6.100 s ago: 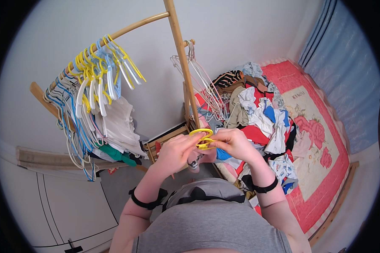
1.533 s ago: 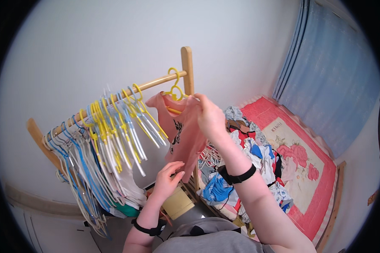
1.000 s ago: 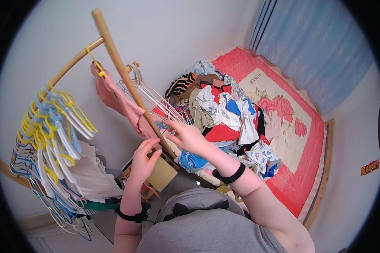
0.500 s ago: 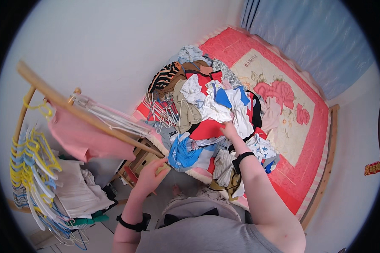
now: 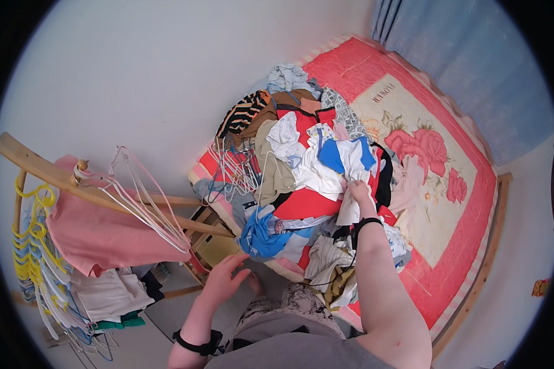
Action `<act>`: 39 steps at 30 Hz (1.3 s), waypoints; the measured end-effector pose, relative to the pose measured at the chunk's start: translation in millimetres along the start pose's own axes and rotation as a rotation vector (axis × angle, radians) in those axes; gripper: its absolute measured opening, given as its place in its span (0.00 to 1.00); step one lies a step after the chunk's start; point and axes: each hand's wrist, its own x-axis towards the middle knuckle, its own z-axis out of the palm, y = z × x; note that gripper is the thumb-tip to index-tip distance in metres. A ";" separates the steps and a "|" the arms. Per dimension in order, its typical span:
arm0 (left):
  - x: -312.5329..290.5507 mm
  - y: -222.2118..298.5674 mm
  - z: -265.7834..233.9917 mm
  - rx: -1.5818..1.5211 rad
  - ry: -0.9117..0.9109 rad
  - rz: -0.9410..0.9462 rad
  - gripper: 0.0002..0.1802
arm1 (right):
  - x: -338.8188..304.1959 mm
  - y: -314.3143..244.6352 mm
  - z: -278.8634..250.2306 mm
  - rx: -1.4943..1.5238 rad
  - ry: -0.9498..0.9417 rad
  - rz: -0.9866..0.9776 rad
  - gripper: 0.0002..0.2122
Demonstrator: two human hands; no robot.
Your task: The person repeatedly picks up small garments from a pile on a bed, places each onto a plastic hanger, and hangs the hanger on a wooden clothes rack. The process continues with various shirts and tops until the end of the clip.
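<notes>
The left hand hovers, fingers loosely parted; the right hand stretches onto the white-and-blue shirt, its grip too indistinct to confirm.

Single head-worn fisheye, facing down past near hands onto bed
</notes>
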 end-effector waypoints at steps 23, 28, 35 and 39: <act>23.7 -19.0 3.1 -0.035 0.029 0.091 0.30 | -315.3 -319.2 -227.8 0.804 -0.917 -1.009 0.17; -31.5 -33.2 -42.3 -0.617 0.310 0.131 0.17 | -319.2 -335.6 -224.1 0.747 -0.789 -0.959 0.25; -125.0 -27.1 -109.4 -1.226 0.397 0.161 0.19 | -367.1 -363.1 -192.0 0.265 -0.693 -1.293 0.36; -145.1 -41.0 -125.1 -1.347 0.451 0.097 0.22 | -388.5 -389.2 -178.4 0.623 -0.934 -1.141 0.17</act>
